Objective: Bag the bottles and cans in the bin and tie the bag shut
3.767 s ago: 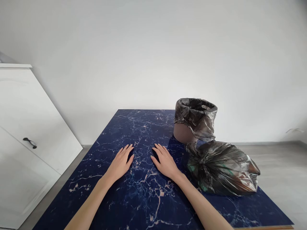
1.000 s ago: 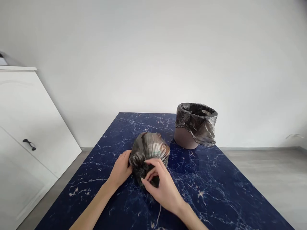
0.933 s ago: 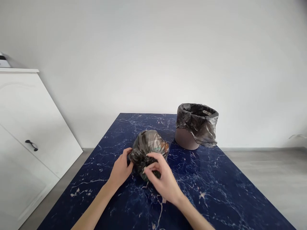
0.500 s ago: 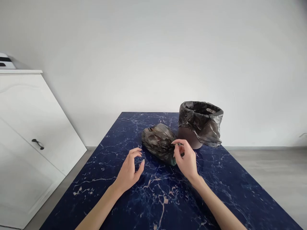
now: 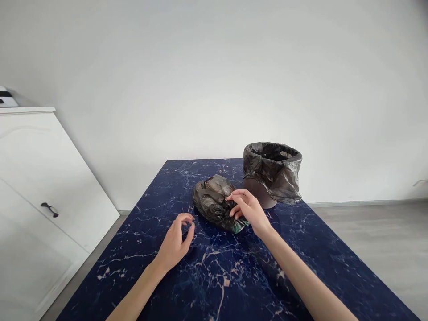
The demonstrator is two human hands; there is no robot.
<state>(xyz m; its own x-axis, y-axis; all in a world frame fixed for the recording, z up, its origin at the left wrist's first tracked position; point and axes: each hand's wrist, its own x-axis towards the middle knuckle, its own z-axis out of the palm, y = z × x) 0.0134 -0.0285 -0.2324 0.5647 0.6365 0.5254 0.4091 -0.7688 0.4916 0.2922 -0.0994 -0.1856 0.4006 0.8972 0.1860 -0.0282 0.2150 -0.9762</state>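
Note:
A filled black plastic bag [image 5: 214, 200], partly see-through, lies crumpled on the table. My right hand [image 5: 249, 209] is at the bag's right side, its fingertips touching the gathered plastic. Those fingers are spread, and part of the bag is hidden behind them. To the left and nearer to me, my left hand [image 5: 175, 240] hovers over the table, apart from the bag. Its fingers are loosely curved with nothing in them. Just beyond my right hand stands a brown bin [image 5: 259, 191] with a black liner [image 5: 284, 174] folded over its rim.
The blue marble-patterned table [image 5: 214, 276] reaches to near a pale wall [image 5: 200, 80]. A white cabinet [image 5: 43, 187] with a dark handle stands on the left, with a white and black object [image 5: 7, 99] on top. Grey flooring [image 5: 374, 232] shows on the right.
My right hand has spread its fingers from a pinch at the bag's gathered end and moved left over it. My left hand's fingertips have drawn closer together. The view has shifted slightly.

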